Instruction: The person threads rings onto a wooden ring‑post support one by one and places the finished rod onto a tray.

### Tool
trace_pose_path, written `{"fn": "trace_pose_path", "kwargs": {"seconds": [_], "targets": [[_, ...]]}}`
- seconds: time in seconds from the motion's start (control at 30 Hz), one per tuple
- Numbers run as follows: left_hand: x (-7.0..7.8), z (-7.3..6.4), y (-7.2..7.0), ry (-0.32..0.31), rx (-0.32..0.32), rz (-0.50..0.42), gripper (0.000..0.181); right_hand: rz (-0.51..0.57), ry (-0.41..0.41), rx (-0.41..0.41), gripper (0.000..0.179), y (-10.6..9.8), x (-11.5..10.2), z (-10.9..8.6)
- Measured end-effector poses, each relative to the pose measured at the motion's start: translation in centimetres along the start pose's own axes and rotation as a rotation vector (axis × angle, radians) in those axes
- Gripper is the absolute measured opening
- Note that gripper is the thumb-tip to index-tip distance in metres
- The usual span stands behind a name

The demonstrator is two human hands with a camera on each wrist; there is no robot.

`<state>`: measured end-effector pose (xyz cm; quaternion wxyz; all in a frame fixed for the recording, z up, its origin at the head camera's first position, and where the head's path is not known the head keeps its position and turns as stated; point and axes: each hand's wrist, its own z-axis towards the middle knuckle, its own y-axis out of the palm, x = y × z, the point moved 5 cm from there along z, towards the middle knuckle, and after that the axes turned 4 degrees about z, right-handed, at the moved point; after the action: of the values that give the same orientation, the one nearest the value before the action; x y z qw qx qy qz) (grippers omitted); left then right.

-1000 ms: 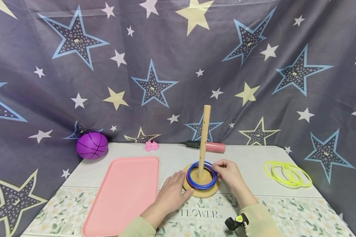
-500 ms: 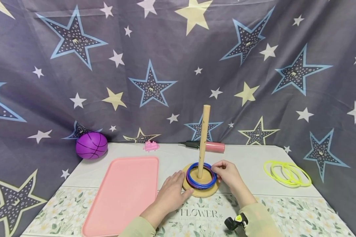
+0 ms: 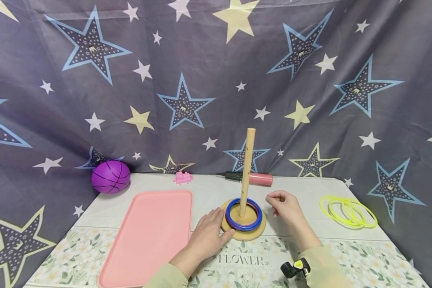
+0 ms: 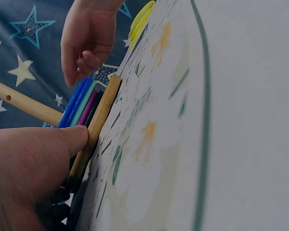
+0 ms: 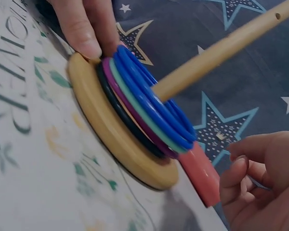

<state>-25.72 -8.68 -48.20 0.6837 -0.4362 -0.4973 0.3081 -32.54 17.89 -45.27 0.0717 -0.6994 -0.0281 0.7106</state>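
A wooden ring-toss stand has a round base [image 3: 244, 237] and an upright post [image 3: 248, 168]. Plastic rings lie stacked around the post's foot. In the right wrist view they go from a black ring [image 5: 121, 110] up through purple and teal to blue rings [image 5: 140, 98] on top. My left hand [image 3: 208, 234] rests against the base's left and front edge, fingers fairly straight, thumb [image 4: 77, 137] pressing the rim. My right hand [image 3: 287, 207] hovers just right of the stack, apart from it, fingers loosely curled and holding nothing. Some left fingertips are hidden in the left wrist view.
A pink tray [image 3: 151, 240] lies on the left. Several yellow rings [image 3: 349, 220] lie at right. Along the back are a purple ball [image 3: 111, 177], a small pink toy [image 3: 183, 177] and a red-and-black hand pump [image 3: 261, 179]. A star-patterned curtain [image 3: 209, 52] hangs behind.
My right hand has let go of the blue ring and moved off to the right. The ring now lies level on the stack. My left hand has stayed at the base.
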Motion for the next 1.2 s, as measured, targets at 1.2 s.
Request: {"fn": "trace_pose_path", "kwargs": {"seconds": [1.2], "targets": [[-0.1, 0.0, 0.0, -0.009, -0.007, -0.011, 0.083, -0.097, 0.145, 0.495, 0.06, -18.4, 4.5, -1.9]]}}
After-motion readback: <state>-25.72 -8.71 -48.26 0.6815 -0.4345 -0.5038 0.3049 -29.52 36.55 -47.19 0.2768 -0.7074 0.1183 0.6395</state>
